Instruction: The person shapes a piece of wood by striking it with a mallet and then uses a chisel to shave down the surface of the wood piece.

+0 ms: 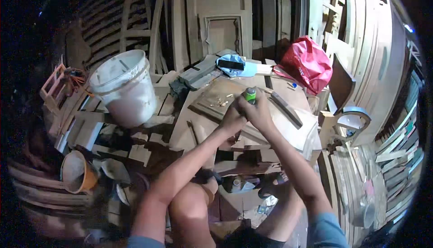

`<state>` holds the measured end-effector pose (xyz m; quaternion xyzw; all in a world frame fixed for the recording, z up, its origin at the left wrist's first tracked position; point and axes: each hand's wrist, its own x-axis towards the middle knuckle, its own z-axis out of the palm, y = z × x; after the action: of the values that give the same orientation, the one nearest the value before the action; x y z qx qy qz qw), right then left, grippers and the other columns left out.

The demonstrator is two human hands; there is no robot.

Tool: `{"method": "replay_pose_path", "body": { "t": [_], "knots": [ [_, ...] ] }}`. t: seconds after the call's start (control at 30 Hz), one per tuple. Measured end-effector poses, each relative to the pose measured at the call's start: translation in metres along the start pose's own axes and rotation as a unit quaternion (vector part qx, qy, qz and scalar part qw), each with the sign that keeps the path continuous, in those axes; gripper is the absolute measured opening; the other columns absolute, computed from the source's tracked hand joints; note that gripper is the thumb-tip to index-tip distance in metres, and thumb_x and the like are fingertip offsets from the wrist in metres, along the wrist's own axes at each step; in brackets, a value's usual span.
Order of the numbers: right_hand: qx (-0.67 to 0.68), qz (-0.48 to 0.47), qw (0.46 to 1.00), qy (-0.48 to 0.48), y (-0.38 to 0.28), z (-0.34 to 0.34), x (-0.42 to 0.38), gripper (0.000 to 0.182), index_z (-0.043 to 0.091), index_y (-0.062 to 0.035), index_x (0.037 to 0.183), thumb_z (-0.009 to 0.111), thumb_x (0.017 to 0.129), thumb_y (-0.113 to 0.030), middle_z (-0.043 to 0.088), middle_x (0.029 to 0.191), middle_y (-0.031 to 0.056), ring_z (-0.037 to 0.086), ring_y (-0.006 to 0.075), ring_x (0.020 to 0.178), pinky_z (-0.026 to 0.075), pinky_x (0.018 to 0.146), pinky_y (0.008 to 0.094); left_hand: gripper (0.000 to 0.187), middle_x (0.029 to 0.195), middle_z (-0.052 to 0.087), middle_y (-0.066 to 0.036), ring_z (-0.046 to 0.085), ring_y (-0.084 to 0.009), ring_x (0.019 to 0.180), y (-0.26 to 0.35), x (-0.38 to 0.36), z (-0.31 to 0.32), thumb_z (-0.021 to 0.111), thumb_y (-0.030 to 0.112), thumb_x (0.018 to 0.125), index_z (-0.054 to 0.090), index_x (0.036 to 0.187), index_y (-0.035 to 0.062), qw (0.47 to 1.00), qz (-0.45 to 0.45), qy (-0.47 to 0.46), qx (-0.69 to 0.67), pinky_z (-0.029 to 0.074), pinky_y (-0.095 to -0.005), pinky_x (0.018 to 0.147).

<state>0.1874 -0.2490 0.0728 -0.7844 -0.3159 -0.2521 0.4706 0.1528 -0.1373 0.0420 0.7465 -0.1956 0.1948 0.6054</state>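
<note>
In the head view my right hand [260,111] is wrapped round a tool with a bright green and dark handle end [250,95] that sticks up above the fingers. My left hand [234,119] is closed against the right one, lower on the same tool. The tool's lower part is hidden by the hands. Beneath them lies a carved wooden panel [208,102] with a few pale wood chips [223,100] on it. Just right of my hands a long flat tool with a dark blade [287,109] rests on the board.
A large white bucket [131,99] stands at left, with a smaller orange-rimmed bucket [80,172] below. Behind the panel lie a blue cap [246,69] and a pink bag [308,65]. A curved wooden piece [361,117] stands at right. Wooden planks [352,180] are stacked around.
</note>
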Motion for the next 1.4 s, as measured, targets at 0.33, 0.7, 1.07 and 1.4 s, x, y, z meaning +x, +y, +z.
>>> {"method": "replay_pose_path", "body": {
  "t": [0.33, 0.7, 1.07, 1.4],
  "knots": [
    [0.029, 0.23, 0.962, -0.145, 0.031, -0.098, 0.024, 0.062, 0.044, -0.0029, 0.131, 0.057, 0.084, -0.041, 0.055, 0.119, 0.0253, 0.049, 0.0305, 0.118, 0.036, 0.1, 0.034, 0.041, 0.067, 0.061, -0.023, 0.063, -0.0374, 0.067, -0.006, 0.019, 0.034, 0.066, 0.037, 0.073, 0.06, 0.076, -0.004, 0.987, -0.07, 0.072, 0.121, 0.047, -0.0437, 0.061],
    [-0.435, 0.089, 0.893, -0.073, 0.185, -0.082, -0.032, 0.066, 0.037, -0.0057, 0.131, 0.061, 0.08, -0.04, 0.048, 0.117, 0.0227, 0.046, 0.0379, 0.111, 0.04, 0.087, 0.0504, 0.029, 0.048, 0.051, -0.008, 0.048, -0.0138, 0.046, -0.015, 0.004, 0.021, 0.061, 0.021, 0.074, 0.05, 0.057, 0.0004, 0.993, -0.044, 0.106, -0.019, 0.04, -0.0352, 0.047],
    [-0.219, 0.138, 0.956, -0.136, 0.02, -0.082, 0.037, 0.076, 0.039, -0.0055, 0.135, 0.047, 0.083, -0.061, 0.056, 0.118, 0.0235, 0.052, 0.0364, 0.112, 0.038, 0.096, 0.044, 0.026, 0.053, 0.053, -0.008, 0.049, -0.0151, 0.05, -0.017, -0.004, 0.025, 0.065, 0.019, 0.074, 0.05, 0.062, 0.0008, 0.992, -0.013, 0.125, 0.012, 0.039, -0.0364, 0.05],
    [-0.019, -0.089, 0.978, -0.187, -0.18, -0.12, 0.105, 0.05, 0.047, -0.0092, 0.13, 0.054, 0.089, -0.037, 0.047, 0.133, 0.0121, 0.041, 0.0206, 0.126, 0.033, 0.106, 0.0334, 0.016, 0.063, 0.063, -0.012, 0.06, -0.0177, 0.059, 0.009, -0.006, 0.025, 0.063, 0.018, 0.076, 0.066, 0.079, 0.0024, 0.999, 0.026, 0.046, -0.005, 0.045, -0.0333, 0.057]
  ]
}}
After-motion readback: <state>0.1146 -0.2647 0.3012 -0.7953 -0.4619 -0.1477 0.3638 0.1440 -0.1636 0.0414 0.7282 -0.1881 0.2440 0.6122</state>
